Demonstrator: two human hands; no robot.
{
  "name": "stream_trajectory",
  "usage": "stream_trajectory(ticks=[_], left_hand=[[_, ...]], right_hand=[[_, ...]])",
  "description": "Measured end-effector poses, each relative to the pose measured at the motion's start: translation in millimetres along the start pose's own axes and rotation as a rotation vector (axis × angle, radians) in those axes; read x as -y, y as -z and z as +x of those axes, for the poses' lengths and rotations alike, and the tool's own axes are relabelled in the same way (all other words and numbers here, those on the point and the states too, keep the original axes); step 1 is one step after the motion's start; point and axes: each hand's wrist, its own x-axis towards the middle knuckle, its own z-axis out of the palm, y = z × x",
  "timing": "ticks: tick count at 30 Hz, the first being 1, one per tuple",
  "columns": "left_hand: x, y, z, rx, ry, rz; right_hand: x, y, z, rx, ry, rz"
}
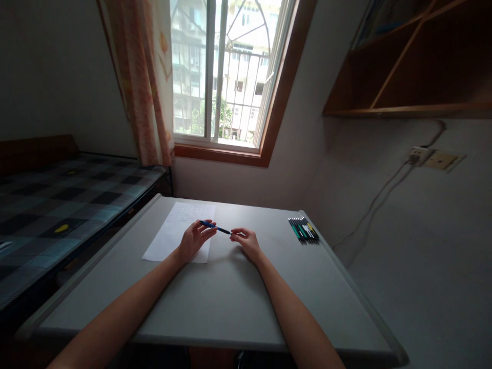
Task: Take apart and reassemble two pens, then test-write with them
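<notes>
A slim pen with a blue and black barrel [209, 224] is held above the table between my two hands, slanting down to the right. My left hand [193, 240] has its thumb and fingers closed on the blue part, palm turned partly up. The fingertips of my right hand [246, 242] pinch the dark right-hand end; whether a cap sits there is too small to tell. Beneath my left hand lies a white sheet of paper [165, 238] with faint marks near its top. My right hand is above the bare tabletop beside the sheet.
A row of several pens [303, 230], dark, green and some white or yellow, lies at the right edge of the light grey table [215, 307]. A bed [77, 189] stands to the left. A plugged-in cable [378, 197] hangs along the right wall below a wooden shelf [384, 110].
</notes>
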Motion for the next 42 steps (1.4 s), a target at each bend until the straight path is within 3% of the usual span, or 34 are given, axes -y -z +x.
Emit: stream_trajectory(ticks=[18,30,42], left_hand=[[4.2,-1.9,-3.2,0.024,0.012,0.057],[8.5,2.4,-1.2,0.069,0.043,0.019],[7.2,3.4,0.6,0.025,0.050,-0.029]], right_hand=[[-2.0,1.0,1.9,-0.031,0.025,-0.002],[-10.7,3.9,7.0,-0.053,0.073,-0.138],[-12.8,4.1,5.7,-0.039,0.148,-0.178]])
